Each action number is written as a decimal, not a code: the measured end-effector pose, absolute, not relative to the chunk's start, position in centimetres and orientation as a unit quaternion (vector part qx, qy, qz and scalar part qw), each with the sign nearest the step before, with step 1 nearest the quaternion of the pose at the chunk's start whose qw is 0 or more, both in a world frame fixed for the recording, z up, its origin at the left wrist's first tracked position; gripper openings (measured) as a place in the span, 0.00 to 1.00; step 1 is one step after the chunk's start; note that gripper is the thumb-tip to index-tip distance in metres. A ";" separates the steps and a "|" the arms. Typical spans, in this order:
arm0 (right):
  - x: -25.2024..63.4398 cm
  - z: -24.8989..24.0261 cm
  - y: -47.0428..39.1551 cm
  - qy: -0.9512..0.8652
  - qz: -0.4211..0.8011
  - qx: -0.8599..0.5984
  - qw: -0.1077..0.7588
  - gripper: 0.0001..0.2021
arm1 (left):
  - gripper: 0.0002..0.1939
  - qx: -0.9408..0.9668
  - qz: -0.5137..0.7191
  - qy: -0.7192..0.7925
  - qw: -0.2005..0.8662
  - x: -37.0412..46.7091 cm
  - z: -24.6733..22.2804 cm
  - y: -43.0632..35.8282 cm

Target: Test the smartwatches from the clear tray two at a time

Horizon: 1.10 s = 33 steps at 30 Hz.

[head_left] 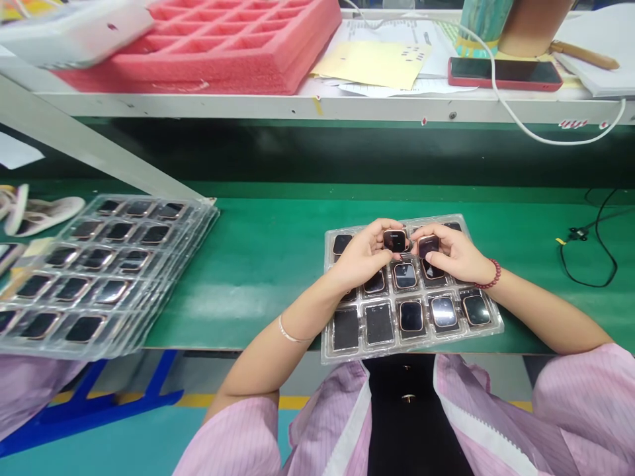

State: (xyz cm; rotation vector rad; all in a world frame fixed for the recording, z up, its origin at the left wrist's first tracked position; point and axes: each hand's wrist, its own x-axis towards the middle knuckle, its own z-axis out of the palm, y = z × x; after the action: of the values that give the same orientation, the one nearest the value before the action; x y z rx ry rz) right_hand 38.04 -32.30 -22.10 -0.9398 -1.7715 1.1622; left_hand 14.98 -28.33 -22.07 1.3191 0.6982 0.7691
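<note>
My left hand (370, 254) is closed on a smartwatch body (395, 240) with a dark screen and gold rim, held above the tray. Close beside it, my right hand (454, 252) grips a second smartwatch body (428, 246), thumb across its lower part. Beneath both hands lies a clear plastic tray (411, 341) with square pockets. Several watch bodies sit in it, such as one watch body (411, 316) in the front row. Two front-left pockets, including one pocket (380, 322), show only a dark bottom. My hands hide part of the back rows.
A stack of clear trays (119, 277) with watch bodies stands at left on the green bench (258, 264). Sandals (47, 215) lie beyond it. A shelf above carries pink foam (297, 53), papers and a phone (503, 73). A black cable (615, 258) lies at right.
</note>
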 end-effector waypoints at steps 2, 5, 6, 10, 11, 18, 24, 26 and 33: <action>38.0 -22.3 -32.3 -0.694 0.464 -0.373 0.404 0.16 | 0.25 0.575 0.341 0.307 0.678 15.0 -22.2 -28.3; 38.0 -22.6 -32.2 -0.686 0.465 -0.380 0.410 0.15 | 0.27 0.541 0.344 0.296 0.708 15.3 -22.4 -28.3; 38.0 -22.7 -32.2 -0.684 0.462 -0.385 0.412 0.15 | 0.28 0.524 0.340 0.292 0.725 15.5 -22.3 -28.3; 38.1 -23.1 -32.1 -0.671 0.440 -0.413 0.430 0.15 | 0.29 0.460 0.265 0.226 0.817 15.7 -19.3 -28.7; 38.1 -23.2 -32.1 -0.667 0.438 -0.420 0.432 0.14 | 0.29 0.451 0.237 0.189 0.840 15.5 -17.9 -29.1; 38.7 -23.1 -32.2 -0.552 0.563 -0.409 0.459 0.16 | 0.23 0.447 0.103 0.008 0.888 12.8 -7.0 -33.7; 38.2 -20.3 -32.2 -0.417 0.695 -0.359 0.462 0.26 | 0.19 0.510 0.016 -0.028 0.859 12.1 -5.5 -33.4; 37.5 -18.1 -32.5 -0.415 0.717 -0.326 0.456 0.26 | 0.19 0.495 0.050 -0.003 0.867 11.6 -6.1 -33.9; 33.0 -9.1 -35.1 -0.462 0.766 -0.160 0.418 0.21 | 0.21 0.509 0.243 0.030 0.825 8.4 -9.1 -33.7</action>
State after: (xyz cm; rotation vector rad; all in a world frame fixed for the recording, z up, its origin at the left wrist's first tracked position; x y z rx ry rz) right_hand 32.98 -35.09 -9.07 -0.4012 -1.1594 1.9212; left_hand 8.39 -33.73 -9.07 1.0821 0.0645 0.5165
